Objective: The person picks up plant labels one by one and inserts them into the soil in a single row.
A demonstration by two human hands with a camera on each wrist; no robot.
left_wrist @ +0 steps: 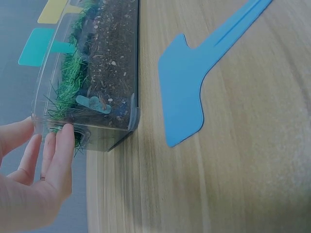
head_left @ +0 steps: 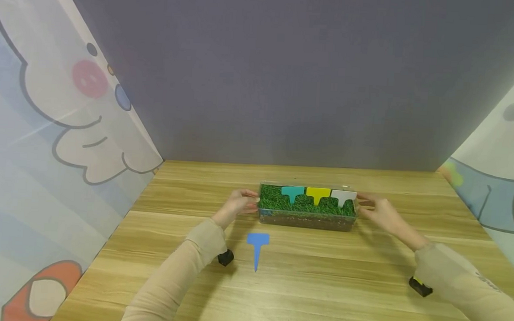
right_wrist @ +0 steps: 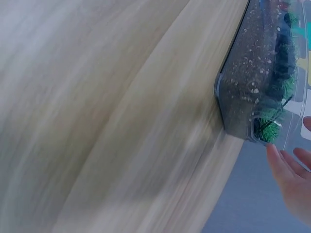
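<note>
A clear plastic planter box [head_left: 306,223] stands on the table, with dark soil at its base and artificial grass [head_left: 271,198] on top. Three T-shaped plant labels stick up from the grass: teal [head_left: 292,191], yellow [head_left: 318,193] and white [head_left: 343,195]. At the box's left end is my left hand [head_left: 234,208], its extended fingertips [left_wrist: 66,130] right at the end wall. My right hand [head_left: 381,215] reaches the opposite end, fingers fairly straight and fingertips right beside the wall. A blue plant label [head_left: 258,239] lies flat in front of the box's left end, apart from both hands.
The wooden table [head_left: 320,285] meets a dark grey panel [head_left: 287,84] behind the box. Cartoon-printed sheets [head_left: 36,134] flank the table on both sides. Black devices [head_left: 225,257] sit under the wrists.
</note>
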